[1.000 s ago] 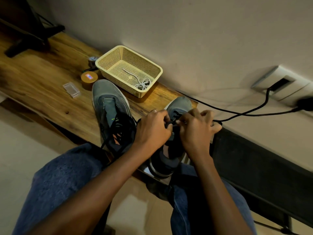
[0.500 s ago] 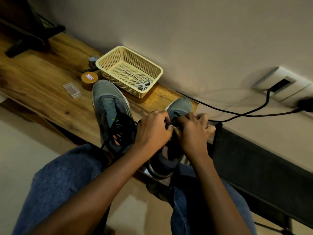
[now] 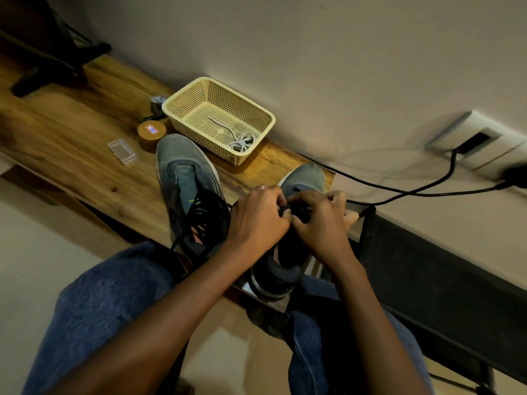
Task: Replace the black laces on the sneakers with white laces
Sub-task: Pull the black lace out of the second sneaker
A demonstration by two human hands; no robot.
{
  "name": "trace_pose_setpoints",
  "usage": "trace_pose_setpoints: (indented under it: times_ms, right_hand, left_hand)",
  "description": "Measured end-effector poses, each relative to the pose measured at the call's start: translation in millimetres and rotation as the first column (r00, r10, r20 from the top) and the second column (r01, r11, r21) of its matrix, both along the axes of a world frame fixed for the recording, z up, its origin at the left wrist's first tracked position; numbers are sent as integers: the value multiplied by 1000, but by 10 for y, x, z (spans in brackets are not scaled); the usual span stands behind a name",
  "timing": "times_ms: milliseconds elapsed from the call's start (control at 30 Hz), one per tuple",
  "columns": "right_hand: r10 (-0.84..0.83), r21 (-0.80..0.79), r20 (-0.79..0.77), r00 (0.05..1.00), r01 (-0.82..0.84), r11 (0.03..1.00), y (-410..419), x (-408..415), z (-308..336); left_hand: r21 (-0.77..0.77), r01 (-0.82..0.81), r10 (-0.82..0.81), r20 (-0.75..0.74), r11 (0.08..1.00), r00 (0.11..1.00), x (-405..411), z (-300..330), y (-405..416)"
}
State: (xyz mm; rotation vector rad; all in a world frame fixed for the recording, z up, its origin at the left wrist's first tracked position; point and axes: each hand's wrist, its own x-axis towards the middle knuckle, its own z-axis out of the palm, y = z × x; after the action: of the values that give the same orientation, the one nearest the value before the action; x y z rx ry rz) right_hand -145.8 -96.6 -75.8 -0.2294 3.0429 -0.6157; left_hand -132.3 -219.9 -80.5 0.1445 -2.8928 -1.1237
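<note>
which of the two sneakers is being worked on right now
The right-hand sneaker, at the end of the wooden table: the left hand and right hand pinch its black lace. The other sneaker lies untouched nearer the basket.

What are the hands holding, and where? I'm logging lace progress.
Both the left hand and right hand pinch the black lace over the right sneaker.

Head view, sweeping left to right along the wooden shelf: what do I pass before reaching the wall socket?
Small clear plastic box → round brown tin with a red-and-blue label → left grey sneaker with loosened black laces → cream perforated plastic basket holding white laces → right grey sneaker, both hands on its laces → white wall socket.
</note>
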Motion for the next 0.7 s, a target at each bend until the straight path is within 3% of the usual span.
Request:
trace_pose_setpoints:
  times_ms: [100, 300, 367, 467, 600, 700]
  right_hand:
    - [67, 46, -86, 994, -63, 997, 6, -2, 10]
    - [-37, 102, -287, 957, 69, 992, 5, 15, 17]
    - [-147, 26, -348, 926, 166, 986, 55, 14, 55]
    - [-252, -22, -287, 924, 257, 966, 132, -2, 102]
    - [-87, 127, -107, 990, 100, 987, 93, 0, 48]
    - [-54, 158, -90, 995, 67, 985, 52, 5, 52]
  left_hand:
    - [5, -1, 1, 6, 1000, 1000, 4, 9, 0]
    - [13, -5, 5, 19, 1000, 1000, 12, 15, -2]
    - [18, -3, 3, 20, 1000, 1000, 13, 14, 3]
    - [9, -4, 4, 19, 1000, 1000, 12, 13, -3]
    - [12, 6, -6, 24, 1000, 1000, 13, 8, -2]
    - [-10, 17, -17, 20, 1000, 1000, 20, 1, 8]
